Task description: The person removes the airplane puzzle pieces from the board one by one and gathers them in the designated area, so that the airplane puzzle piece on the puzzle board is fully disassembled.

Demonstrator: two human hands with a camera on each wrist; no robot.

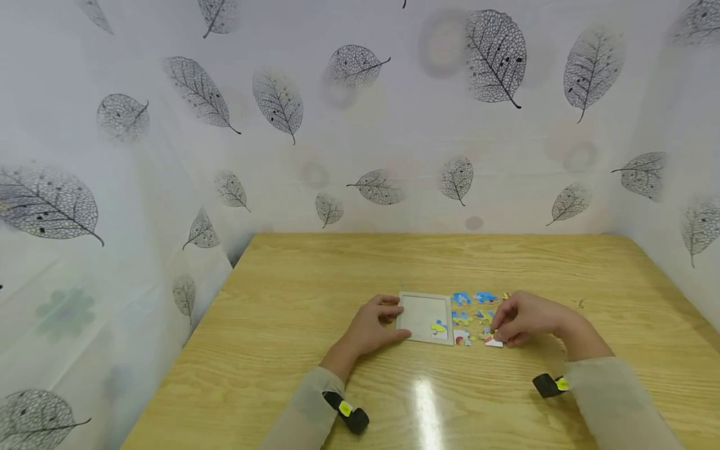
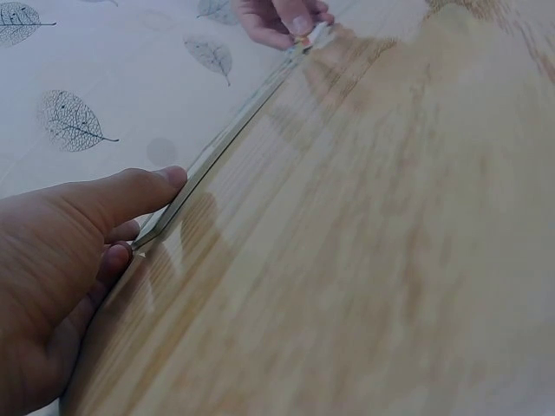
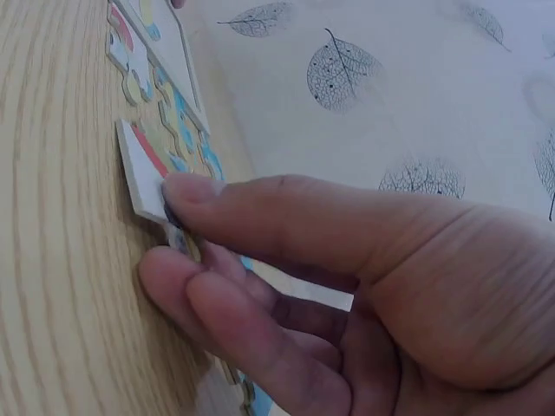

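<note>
A pale puzzle tray (image 1: 417, 312) lies on the wooden table, with one yellow, blue and white jigsaw piece (image 1: 439, 329) in its lower right corner. My left hand (image 1: 368, 325) holds the tray at its left side, thumb on the near edge and fingers along the left edge. To the right of the tray, my right hand (image 1: 529, 317) pinches a white jigsaw piece with a red stripe (image 3: 139, 165) between thumb and fingers. In the right wrist view that piece is tilted, close over the table, and the fingers hide part of it.
Several loose jigsaw pieces (image 1: 461, 317) lie in rows between the tray and my right hand; one with a red patch (image 1: 459, 338) is by the tray's lower right corner. The wooden table (image 1: 315, 275) meets a leaf-patterned curtain (image 1: 394, 137) at its back.
</note>
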